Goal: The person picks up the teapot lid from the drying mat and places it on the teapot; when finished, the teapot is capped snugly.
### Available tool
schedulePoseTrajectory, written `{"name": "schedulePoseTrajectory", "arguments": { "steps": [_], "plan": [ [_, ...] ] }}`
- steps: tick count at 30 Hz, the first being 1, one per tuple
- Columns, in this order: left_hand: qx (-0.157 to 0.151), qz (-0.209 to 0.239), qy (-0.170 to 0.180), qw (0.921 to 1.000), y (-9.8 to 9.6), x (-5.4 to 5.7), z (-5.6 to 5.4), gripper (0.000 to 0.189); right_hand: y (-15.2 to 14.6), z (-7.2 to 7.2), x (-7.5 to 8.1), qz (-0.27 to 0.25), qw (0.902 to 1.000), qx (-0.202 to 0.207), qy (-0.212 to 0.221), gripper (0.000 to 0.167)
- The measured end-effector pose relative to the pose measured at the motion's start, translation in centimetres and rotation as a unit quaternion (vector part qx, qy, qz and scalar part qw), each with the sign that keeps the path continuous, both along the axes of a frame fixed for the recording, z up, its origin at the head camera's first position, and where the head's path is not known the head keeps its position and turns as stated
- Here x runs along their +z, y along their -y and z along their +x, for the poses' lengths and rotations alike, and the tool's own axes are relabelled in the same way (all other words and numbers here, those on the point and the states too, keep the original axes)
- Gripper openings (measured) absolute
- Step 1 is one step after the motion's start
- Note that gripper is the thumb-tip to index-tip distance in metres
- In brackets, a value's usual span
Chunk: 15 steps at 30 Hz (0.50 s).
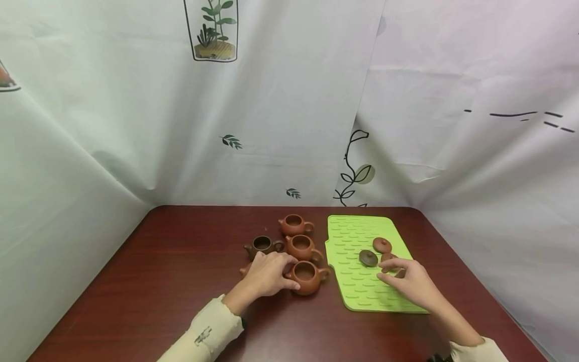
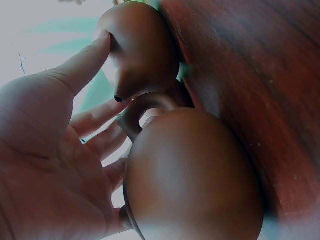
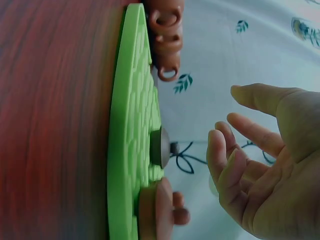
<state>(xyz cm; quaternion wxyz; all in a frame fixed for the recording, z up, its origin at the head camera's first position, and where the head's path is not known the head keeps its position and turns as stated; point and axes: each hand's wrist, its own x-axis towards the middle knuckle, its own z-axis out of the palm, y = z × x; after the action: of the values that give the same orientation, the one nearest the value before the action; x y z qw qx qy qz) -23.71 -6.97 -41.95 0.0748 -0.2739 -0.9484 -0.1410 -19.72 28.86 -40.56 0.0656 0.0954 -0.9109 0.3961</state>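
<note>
My left hand (image 1: 270, 274) holds the nearest reddish-brown clay teapot (image 1: 307, 282) at its spout side, thumb on the body and fingers across the spout. Another reddish teapot (image 2: 195, 170) sits under that palm; in the head view mostly its spout (image 1: 245, 270) shows. Behind stand a dark brown teapot (image 1: 262, 245) and two more reddish ones, all lidless. At the right, my right hand (image 1: 410, 279) hovers with loosely bent fingers, holding nothing. Close to its fingertips lie a dark lid (image 1: 368, 258), a reddish lid (image 1: 382, 245) and another reddish lid (image 1: 388, 257), partly hidden.
A bright green ridged mat (image 1: 355, 291) lies under the lids on the right of the dark red wooden table (image 1: 181, 261). White printed cloth (image 1: 289, 100) hangs around the table's back and sides. The teapots stand close together left of the mat.
</note>
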Motion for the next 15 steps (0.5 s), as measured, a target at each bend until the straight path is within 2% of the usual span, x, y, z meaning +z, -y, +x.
{"name": "schedulePoseTrajectory", "arguments": {
  "steps": [9, 15],
  "plan": [
    [-0.001, -0.005, 0.008, 1.0000, 0.0, 0.2, 0.0, 0.054, -2.2, 0.1, -0.4, -0.045, 0.9972, -0.012, 0.058, 0.037],
    [-0.001, -0.001, 0.015, 0.9999, 0.0, 0.2, 0.1, 0.055, -3.5, 0.1, -1.1, -0.030, 0.9981, -0.022, 0.050, 0.035]
  ]
}}
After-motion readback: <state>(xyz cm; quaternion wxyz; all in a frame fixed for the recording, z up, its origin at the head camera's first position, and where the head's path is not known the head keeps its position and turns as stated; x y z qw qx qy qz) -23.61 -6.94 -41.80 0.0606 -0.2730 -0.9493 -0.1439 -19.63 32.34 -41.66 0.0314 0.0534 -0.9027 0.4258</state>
